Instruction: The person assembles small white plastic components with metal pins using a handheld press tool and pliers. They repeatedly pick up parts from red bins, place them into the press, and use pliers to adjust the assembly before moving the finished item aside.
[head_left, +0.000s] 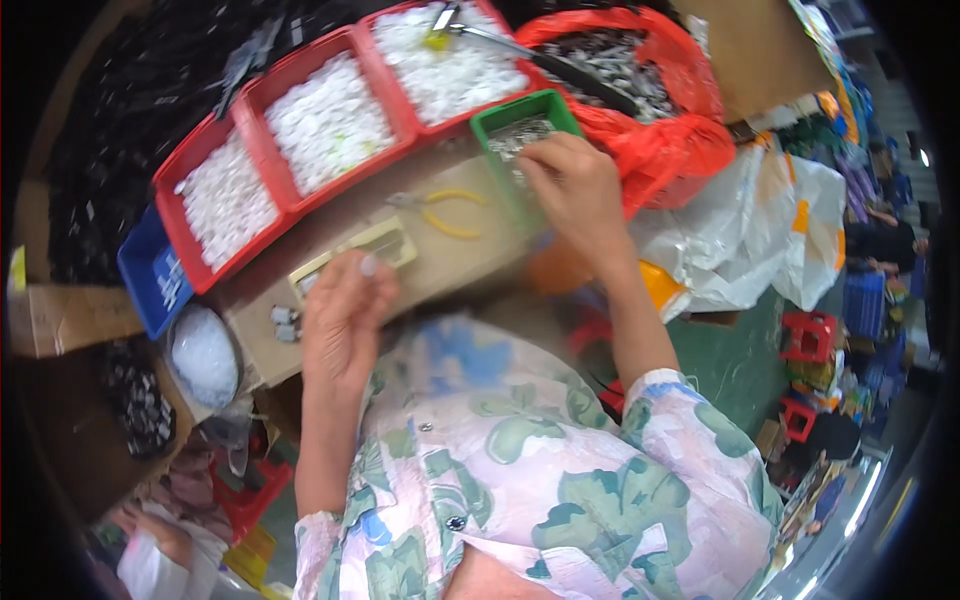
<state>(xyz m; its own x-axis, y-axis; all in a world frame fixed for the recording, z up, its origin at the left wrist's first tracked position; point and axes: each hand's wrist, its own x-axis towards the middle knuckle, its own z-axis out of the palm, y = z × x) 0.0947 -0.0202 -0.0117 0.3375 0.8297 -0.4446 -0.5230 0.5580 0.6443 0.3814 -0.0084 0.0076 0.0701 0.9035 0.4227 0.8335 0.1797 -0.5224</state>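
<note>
At the green bin [537,207] my right hand [582,190] has its fingertips pinched together over small metal parts [520,135]. Whatever lies in that pinch is too small to make out. My left hand [345,305] is half closed at the near side of a cream rectangular plastic frame [398,250], covering part of it. A small pale spot shows at its fingertips; I cannot tell whether it is a part or a nail. Yellow-handled pliers [452,214] lie on the bench between my hands. Small grey blocks [285,322] sit left of my left hand.
Three red bins [290,205] of small white parts line the bench's far side. A black-handled tool [560,70] rests across the right one. Beyond are a red bag [690,150] of metal pieces, a blue bin [150,270] and a bowl [203,355]. Another person [165,540] sits lower left.
</note>
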